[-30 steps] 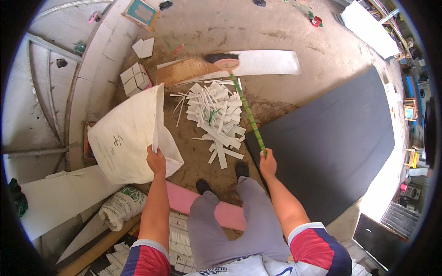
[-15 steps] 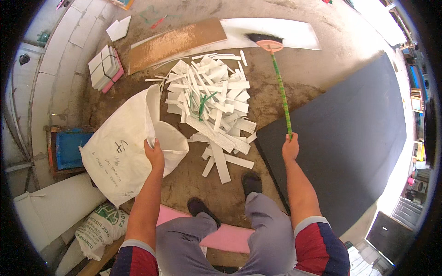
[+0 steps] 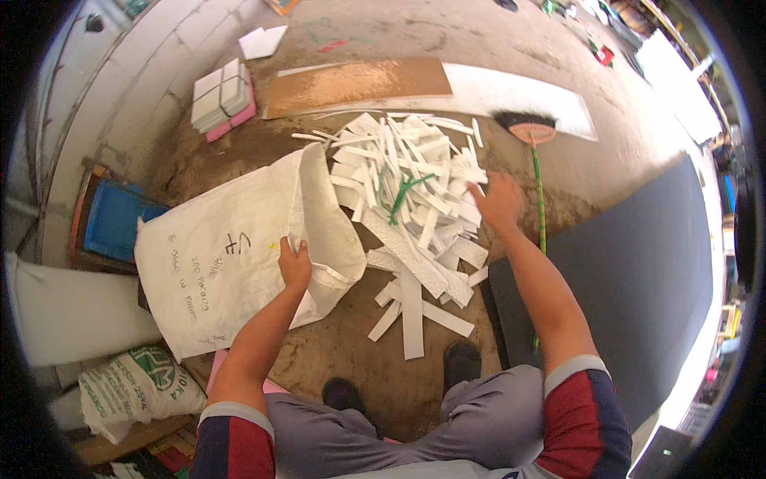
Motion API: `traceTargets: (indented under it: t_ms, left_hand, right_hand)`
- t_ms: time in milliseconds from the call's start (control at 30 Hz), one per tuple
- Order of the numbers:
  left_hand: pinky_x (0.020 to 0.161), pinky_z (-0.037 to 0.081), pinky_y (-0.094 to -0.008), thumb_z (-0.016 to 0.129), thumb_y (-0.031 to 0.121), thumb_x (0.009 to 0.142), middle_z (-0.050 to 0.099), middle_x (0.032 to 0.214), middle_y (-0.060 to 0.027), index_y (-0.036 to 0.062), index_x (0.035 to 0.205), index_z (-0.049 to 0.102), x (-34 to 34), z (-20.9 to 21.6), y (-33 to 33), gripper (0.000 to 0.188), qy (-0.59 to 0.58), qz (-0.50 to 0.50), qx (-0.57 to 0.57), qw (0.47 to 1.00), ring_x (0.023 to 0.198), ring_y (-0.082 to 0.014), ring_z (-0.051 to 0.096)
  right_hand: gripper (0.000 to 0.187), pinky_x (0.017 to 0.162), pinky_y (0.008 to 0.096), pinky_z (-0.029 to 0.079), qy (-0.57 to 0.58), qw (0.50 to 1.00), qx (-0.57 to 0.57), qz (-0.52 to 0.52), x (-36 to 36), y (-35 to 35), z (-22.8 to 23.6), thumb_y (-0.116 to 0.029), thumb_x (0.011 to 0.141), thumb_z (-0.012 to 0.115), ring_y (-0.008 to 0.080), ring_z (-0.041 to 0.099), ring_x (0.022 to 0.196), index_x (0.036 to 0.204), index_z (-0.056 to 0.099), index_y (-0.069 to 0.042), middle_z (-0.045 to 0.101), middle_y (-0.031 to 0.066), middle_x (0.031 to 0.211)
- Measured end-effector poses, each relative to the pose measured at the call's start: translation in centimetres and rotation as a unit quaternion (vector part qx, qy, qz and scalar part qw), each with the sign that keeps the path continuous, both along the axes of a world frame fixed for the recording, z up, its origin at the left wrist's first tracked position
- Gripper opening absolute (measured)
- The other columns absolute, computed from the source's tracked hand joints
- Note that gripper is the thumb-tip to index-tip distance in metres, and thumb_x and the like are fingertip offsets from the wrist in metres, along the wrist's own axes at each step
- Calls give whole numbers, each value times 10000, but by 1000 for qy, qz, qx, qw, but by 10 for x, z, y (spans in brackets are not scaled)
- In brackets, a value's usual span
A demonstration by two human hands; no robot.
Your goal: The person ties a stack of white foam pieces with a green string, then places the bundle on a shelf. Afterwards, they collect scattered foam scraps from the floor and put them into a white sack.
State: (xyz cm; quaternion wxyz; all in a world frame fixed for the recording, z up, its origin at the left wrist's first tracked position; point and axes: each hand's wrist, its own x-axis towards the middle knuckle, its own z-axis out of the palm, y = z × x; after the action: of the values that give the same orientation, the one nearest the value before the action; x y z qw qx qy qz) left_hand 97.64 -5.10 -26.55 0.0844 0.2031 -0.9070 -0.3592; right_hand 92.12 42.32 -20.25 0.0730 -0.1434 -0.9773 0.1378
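Note:
My left hand (image 3: 296, 264) is closed on the mouth edge of a large white woven sack (image 3: 215, 247), which lies open toward the pile. Loose white foam strips (image 3: 411, 303) are heaped on the floor in front of me, with a tangle of green string (image 3: 407, 193) on top. At the heap's right edge, my right hand (image 3: 501, 201) reaches down with fingers apart, touching or nearly touching the strips; it is slightly blurred. Just right of that hand lies a broom with a green handle (image 3: 538, 195) and a pink head with black bristles (image 3: 527, 128).
A big dark sheet (image 3: 622, 287) covers the floor at right. Behind the heap lie a brown board (image 3: 359, 86) and a long white board (image 3: 550, 108). A strapped stack of white slabs (image 3: 221, 100) stands far left, above a blue framed panel (image 3: 120, 219). A printed sack (image 3: 140, 391) sits near left.
My right hand has let go of the broom, which now lies down, and has moved left to the foam heap. My left hand keeps its hold on the sack. The view has shifted.

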Motion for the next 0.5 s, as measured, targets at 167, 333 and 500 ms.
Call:
traceTargets:
  t_ms: [167,333,500]
  left_hand:
    - [1067,456,-469,709,315,921,600,1336,-329,-73,1384,522,-1,9,-13,632,-96,-59,21,993,1259,-451,587]
    - [975,513,-476,731,349,885,704,1173,-284,-47,1188,688,1,8,-13,501,-172,-122,36,977,1130,-426,669]
    - [961,512,-479,704,364,909,710,1135,-283,-38,1189,687,3,12,-11,490,-161,-111,38,980,1106,-430,673]
  right_hand:
    - [1172,1134,727,259,-183,979,-43,75,-80,-119,28,-903,683,644,442,236,1529,1560,406,-164,272,285,1628]
    - [1358,1090,774,275,-228,966,-123,-2,-79,-170,4,-815,615,767,493,175,1540,1655,171,-175,213,325,1641]
    - [1394,1063,733,343,-288,951,-112,0,-67,-153,-22,-626,591,894,436,313,1488,1650,106,-179,310,254,1615]
